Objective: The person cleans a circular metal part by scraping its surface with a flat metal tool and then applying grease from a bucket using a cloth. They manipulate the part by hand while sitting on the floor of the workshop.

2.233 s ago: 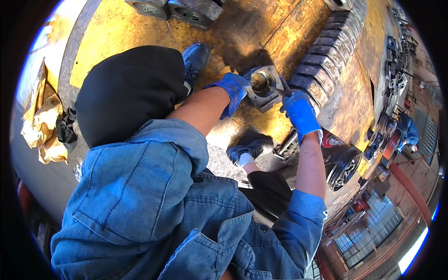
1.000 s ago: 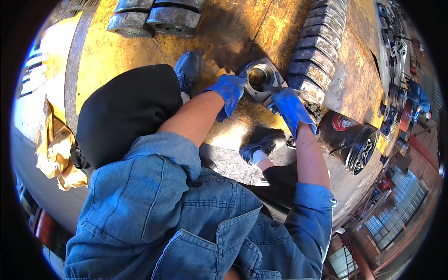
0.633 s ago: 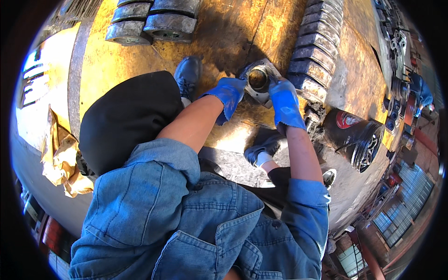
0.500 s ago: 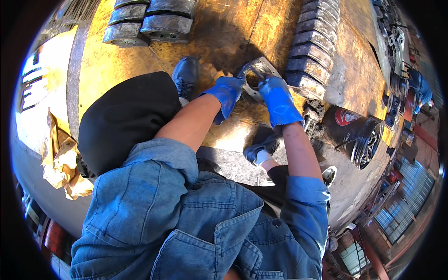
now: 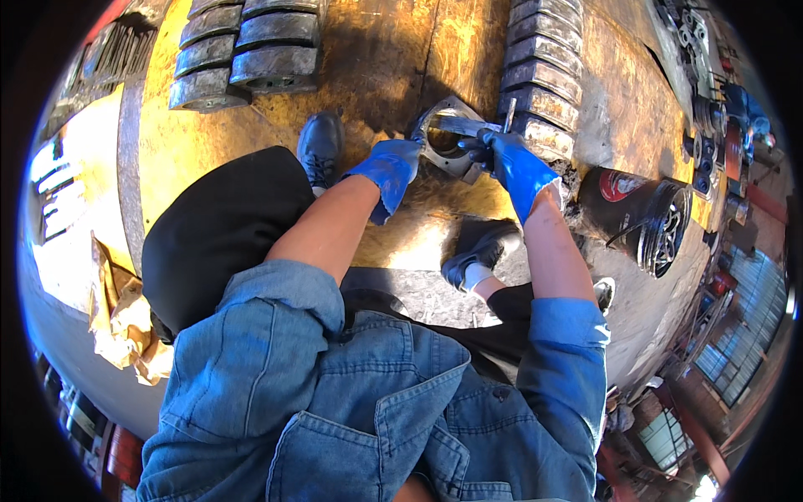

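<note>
My left hand, in a blue rubber glove, is closed on the left edge of a grey metal housing with a large round opening. The housing rests on the stained yellow surface in front of me. My right hand, in a matching glove with dark fingertips, is closed at the housing's right side. From its fingers a flat grey metal strip reaches left across the opening. A thin upright metal piece shows by the same fingers; whether the two are one tool I cannot tell.
A long row of curved metal blocks lies to the right. Two shorter stacks of similar blocks stand at the far left. A black drum lies on its side at right. Crumpled brown paper is at left, and a person stands far right.
My right hand has lifted off the opening and drawn right, bringing the flat metal strip into sight. The left hand has stayed on the housing. The whole view has shifted slightly.
</note>
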### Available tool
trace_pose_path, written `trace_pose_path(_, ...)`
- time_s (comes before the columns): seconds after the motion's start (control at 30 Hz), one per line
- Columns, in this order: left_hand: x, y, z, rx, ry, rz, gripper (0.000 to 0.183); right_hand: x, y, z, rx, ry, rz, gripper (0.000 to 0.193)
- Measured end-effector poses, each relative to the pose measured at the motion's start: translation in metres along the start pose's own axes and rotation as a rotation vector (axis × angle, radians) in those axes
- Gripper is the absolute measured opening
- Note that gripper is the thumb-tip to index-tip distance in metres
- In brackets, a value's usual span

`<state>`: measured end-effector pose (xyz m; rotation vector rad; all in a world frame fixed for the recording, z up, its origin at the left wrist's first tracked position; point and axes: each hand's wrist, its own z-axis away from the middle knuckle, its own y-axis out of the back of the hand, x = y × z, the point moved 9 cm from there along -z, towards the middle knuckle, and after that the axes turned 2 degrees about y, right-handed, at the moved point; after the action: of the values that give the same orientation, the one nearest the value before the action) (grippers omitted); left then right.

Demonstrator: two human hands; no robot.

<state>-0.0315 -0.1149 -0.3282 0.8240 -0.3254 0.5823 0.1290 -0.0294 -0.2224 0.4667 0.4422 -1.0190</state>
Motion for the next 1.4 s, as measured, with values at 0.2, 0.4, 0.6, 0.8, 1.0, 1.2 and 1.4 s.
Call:
trace_pose_path(0.2,0.000,0.000,0.000,0.064,-0.023,-0.079,0.035,0.025,0.002,-0.007,0.034,-0.096,-0.149,0.019)
trace_pose_path(0.4,-0.036,-0.050,-0.056,0.090,-0.068,0.022,0.033,-0.025,-0.004,0.038,-0.188,0.131,0.171,0.022)
trace_pose_path(0.6,-0.116,-0.109,-0.120,0.297,-0.006,0.500,0.030,-0.020,0.013,0.001,-0.015,0.238,0.227,0.021)
trace_pose_path(0.8,-0.005,-0.021,-0.027,0.115,-0.159,-0.058,0.026,0.036,-0.005,0.009,0.049,0.145,-0.376,0.025)
trace_pose_path(1.0,0.002,0.001,-0.008,0.090,-0.077,0.011,0.027,0.075,0.002,-0.049,0.135,0.321,-0.214,0.021)
trace_pose_path(1.2,-0.008,0.000,-0.009,0.148,-0.087,0.020,0.025,0.050,-0.026,-0.010,0.040,0.049,-0.442,0.013)
trace_pose_path(1.4,0.004,-0.004,-0.013,0.124,-0.105,-0.095,0.026,0.039,-0.018,0.004,0.044,0.037,-0.272,0.020)
